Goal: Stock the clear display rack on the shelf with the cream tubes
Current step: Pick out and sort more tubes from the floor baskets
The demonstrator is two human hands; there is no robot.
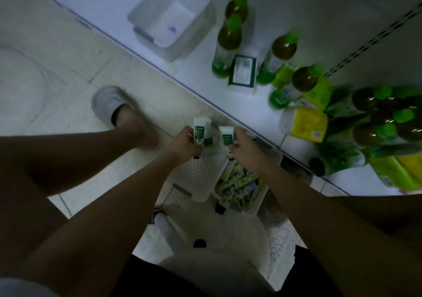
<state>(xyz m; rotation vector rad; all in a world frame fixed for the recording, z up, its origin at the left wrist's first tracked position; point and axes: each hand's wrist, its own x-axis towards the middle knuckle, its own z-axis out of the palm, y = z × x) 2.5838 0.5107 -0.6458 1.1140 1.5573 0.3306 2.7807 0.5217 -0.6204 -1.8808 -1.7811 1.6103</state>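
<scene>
Between the two hands and the shelf (194, 86) lay the relation that mattered. From the head view, the left hand (182, 142) gripped one cream tube (201, 129) and the right hand (245, 149) gripped a second tube (227, 135), both closed around them, the flat crimped ends pointing away toward the shelf. More tubes lay in a basket (239, 188) just under the right wrist. A clear display rack could not be made out; a white basket (169, 17) stood on the shelf, well beyond and left of both hands. I judged the left hand slightly nearer to it.
</scene>
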